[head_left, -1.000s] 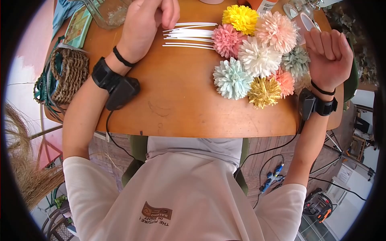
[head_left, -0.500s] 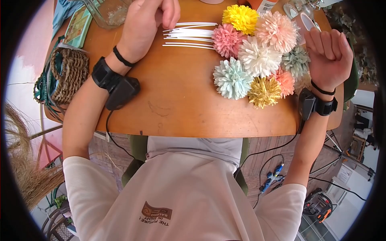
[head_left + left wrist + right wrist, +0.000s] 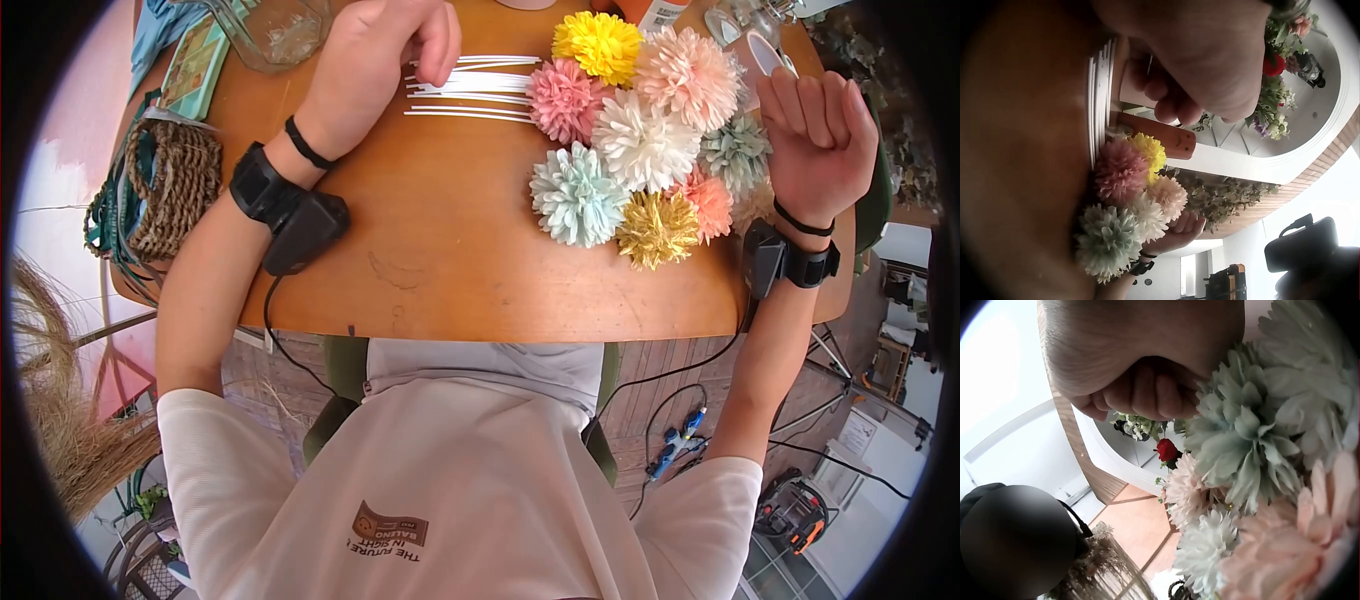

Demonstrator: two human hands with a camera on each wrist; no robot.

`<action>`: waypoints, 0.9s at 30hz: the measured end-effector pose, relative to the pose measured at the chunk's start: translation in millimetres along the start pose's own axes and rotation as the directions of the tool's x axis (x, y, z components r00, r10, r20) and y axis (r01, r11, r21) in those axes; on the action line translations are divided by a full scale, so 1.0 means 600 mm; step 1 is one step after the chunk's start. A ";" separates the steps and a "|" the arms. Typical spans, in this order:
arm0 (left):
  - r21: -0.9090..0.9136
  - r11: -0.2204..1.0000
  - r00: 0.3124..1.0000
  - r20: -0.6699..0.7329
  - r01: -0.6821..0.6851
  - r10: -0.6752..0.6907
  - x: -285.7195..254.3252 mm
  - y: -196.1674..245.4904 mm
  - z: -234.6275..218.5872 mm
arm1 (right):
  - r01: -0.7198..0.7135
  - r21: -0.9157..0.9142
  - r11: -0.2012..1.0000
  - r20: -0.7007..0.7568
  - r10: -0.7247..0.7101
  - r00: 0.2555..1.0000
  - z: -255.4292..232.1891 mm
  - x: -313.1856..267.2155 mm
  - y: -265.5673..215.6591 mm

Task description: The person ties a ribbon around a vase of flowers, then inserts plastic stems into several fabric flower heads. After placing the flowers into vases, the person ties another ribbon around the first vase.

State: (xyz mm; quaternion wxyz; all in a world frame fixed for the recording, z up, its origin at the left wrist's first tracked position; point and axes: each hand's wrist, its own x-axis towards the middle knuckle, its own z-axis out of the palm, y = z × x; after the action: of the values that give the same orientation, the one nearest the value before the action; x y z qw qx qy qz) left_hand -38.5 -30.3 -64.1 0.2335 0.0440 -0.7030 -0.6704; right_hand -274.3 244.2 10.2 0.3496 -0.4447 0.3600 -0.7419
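Left hand (image 3: 368, 75), fingers loosely bent, apparently empty, beside white sticks (image 3: 490, 87) near the far edge of the wooden surface (image 3: 450, 250). Right hand (image 3: 820, 145), similarly relaxed, beside artificial pompom flower heads (image 3: 647, 140) toward the right edge. Step, as judged: pre-handling pause; any pick-up calls for extended fingers.

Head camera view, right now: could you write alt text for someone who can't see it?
A person seated at a wooden table, fingers curled: the left hand near thin white sticks, the right hand beside a cluster of colorful, fluffy flowers. Braided brown cord is at the left.
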 end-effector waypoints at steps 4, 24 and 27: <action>0.066 0.998 1.000 0.024 0.017 -0.018 -0.002 0.006 0.003 | -0.007 -0.001 1.000 -0.042 0.007 0.999 0.006 0.000 -0.002; 0.739 0.561 0.924 0.354 -0.373 0.147 -0.011 0.032 0.021 | -0.005 0.006 1.000 0.007 0.005 1.000 -0.008 -0.003 -0.001; 0.743 0.576 0.931 0.352 -0.340 0.096 -0.010 0.037 0.023 | 0.003 -0.045 0.999 0.017 -0.003 1.000 -0.006 -0.001 0.001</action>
State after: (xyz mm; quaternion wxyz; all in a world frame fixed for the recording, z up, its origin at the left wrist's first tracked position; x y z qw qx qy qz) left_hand -32.9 -13.2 -44.0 0.1717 -0.0379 -0.9513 -0.2534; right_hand -277.4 245.2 7.8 0.3414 -0.4594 0.3730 -0.7303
